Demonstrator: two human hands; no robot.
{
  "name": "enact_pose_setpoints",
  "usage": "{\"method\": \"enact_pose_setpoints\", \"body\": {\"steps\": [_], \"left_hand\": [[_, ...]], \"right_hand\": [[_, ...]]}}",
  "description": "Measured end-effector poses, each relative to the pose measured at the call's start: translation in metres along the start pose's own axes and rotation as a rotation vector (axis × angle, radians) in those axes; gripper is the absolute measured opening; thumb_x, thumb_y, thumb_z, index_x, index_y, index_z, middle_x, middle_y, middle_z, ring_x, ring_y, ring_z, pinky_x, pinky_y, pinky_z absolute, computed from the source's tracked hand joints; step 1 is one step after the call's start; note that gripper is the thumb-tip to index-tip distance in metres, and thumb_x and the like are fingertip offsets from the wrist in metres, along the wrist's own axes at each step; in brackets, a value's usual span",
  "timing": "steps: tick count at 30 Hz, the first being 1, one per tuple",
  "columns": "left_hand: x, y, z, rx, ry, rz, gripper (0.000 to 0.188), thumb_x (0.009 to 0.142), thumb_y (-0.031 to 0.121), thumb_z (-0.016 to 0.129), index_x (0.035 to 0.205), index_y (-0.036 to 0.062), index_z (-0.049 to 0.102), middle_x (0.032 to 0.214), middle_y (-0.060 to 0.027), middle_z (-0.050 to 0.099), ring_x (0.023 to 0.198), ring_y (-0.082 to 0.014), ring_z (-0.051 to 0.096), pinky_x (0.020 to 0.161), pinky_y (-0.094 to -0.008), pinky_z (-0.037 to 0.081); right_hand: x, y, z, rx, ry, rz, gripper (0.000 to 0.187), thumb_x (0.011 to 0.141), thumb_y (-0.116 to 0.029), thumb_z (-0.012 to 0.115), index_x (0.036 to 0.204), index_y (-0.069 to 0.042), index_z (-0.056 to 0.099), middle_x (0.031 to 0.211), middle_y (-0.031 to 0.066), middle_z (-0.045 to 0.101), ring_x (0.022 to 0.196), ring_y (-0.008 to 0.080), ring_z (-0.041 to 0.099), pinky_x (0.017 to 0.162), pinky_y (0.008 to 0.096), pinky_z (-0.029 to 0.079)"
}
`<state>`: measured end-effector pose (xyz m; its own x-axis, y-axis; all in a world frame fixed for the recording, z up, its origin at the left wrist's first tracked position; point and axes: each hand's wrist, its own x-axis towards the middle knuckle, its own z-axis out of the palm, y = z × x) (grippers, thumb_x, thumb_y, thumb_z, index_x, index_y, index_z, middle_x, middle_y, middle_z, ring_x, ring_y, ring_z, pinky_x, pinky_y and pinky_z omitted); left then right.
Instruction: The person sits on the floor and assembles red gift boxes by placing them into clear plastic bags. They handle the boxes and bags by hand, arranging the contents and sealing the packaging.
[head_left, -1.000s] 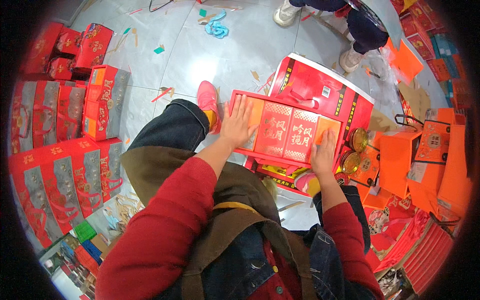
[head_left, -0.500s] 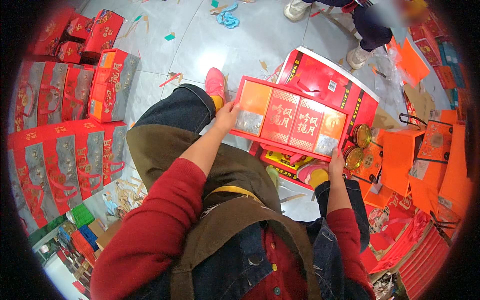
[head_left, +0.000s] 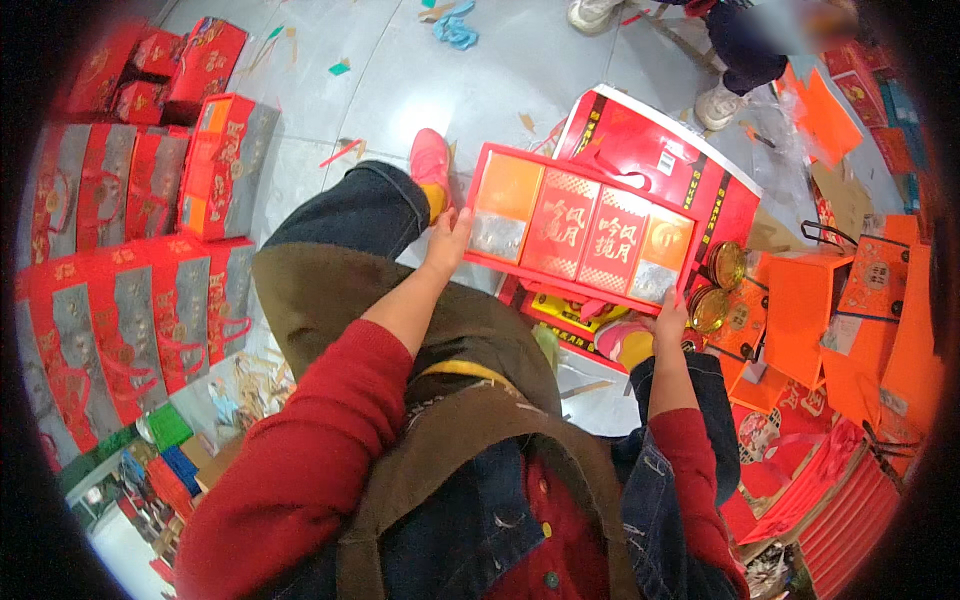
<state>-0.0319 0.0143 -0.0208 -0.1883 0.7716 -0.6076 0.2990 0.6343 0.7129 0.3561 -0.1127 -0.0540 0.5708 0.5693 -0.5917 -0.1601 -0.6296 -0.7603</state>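
Between my hands is a shallow red gift box (head_left: 560, 284), held up above the floor and tilted down to the right. Side by side in it sit two red inner boxes (head_left: 568, 222) with pale gold print, flanked by an orange-and-silver box (head_left: 506, 205) on the left and another orange-and-silver box (head_left: 661, 255) on the right. My left hand (head_left: 450, 240) grips its left end, thumb near the rim. At its lower right corner my right hand (head_left: 669, 321) is closed on the edge; the fingers underneath are hidden.
Behind the gift box lies a larger red carton (head_left: 690, 170) with black-and-yellow strips. Two gold-lidded jars (head_left: 709, 310) stand to its right, near orange boxes (head_left: 800, 310). Red-and-grey gift bags (head_left: 130, 320) line the left. Scraps and a blue cloth (head_left: 457, 28) litter the floor; another person's shoe (head_left: 718, 107) is beyond.
The gift box has shifted slightly upward and left in the view and tips a little differently. Both hands keep their hold on it.
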Motion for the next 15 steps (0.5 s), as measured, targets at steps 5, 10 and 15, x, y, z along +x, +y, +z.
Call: {"method": "enact_pose_setpoints", "body": {"steps": [5, 10, 15], "left_hand": [[-0.001, -0.005, -0.009, -0.473, -0.185, -0.313, 0.068, 0.089, 0.063, 0.033, 0.130, 0.0094, 0.044, 0.127, -0.0115, 0.051, 0.113, -0.0304, 0.051, 0.095, -0.0506, 0.037], [-0.005, -0.045, 0.015, -0.432, -0.097, -0.088, 0.032, 0.084, 0.020, 0.058, 0.113, 0.0094, 0.054, 0.092, -0.0022, 0.058, 0.080, -0.0175, 0.055, 0.066, -0.0344, 0.048], [-0.003, -0.037, 0.019, -0.449, -0.220, -0.146, 0.040, 0.091, 0.028, 0.054, 0.127, 0.0127, 0.046, 0.106, -0.0025, 0.058, 0.090, -0.0189, 0.057, 0.070, -0.0379, 0.050]], "right_hand": [[-0.007, -0.006, -0.005, -0.002, -0.014, -0.022, 0.045, 0.093, -0.038, 0.045, 0.122, -0.004, 0.043, 0.109, 0.0155, 0.053, 0.088, 0.0298, 0.059, 0.053, 0.0398, 0.055], [0.053, 0.058, -0.024, -0.153, -0.111, -0.263, 0.037, 0.094, -0.030, 0.044, 0.117, -0.001, 0.051, 0.106, 0.0068, 0.056, 0.090, 0.0183, 0.056, 0.081, 0.0318, 0.046], [0.070, 0.081, -0.052, -0.073, -0.186, -0.083, 0.040, 0.090, -0.034, 0.054, 0.120, -0.009, 0.047, 0.113, 0.0084, 0.052, 0.090, 0.0268, 0.055, 0.052, 0.0420, 0.052]]}}
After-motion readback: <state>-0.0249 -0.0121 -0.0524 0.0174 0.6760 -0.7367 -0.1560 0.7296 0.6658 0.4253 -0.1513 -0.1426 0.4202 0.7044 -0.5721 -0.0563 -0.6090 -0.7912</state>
